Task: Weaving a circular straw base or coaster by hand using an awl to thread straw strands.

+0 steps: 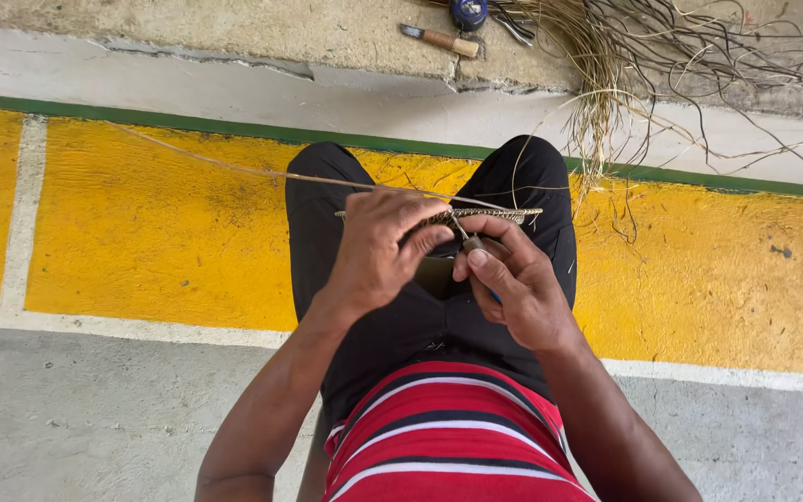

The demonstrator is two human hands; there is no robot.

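Now the left hand (378,246) pinches the narrow woven straw strip (476,216) over the lap, while the right hand (513,284) grips a small wooden-handled awl (472,244) against it. Best to keep the long loose fibre strand (234,165) taut and the tool's point low.

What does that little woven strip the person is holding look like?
The woven strip is thin, flat and narrow, made of tan, straw-like fibres in a tight pattern. It lies level above the person's black-trousered knees. The left hand pinches its middle; the right hand pokes a small tool at it. A long loose strand runs off to the left.
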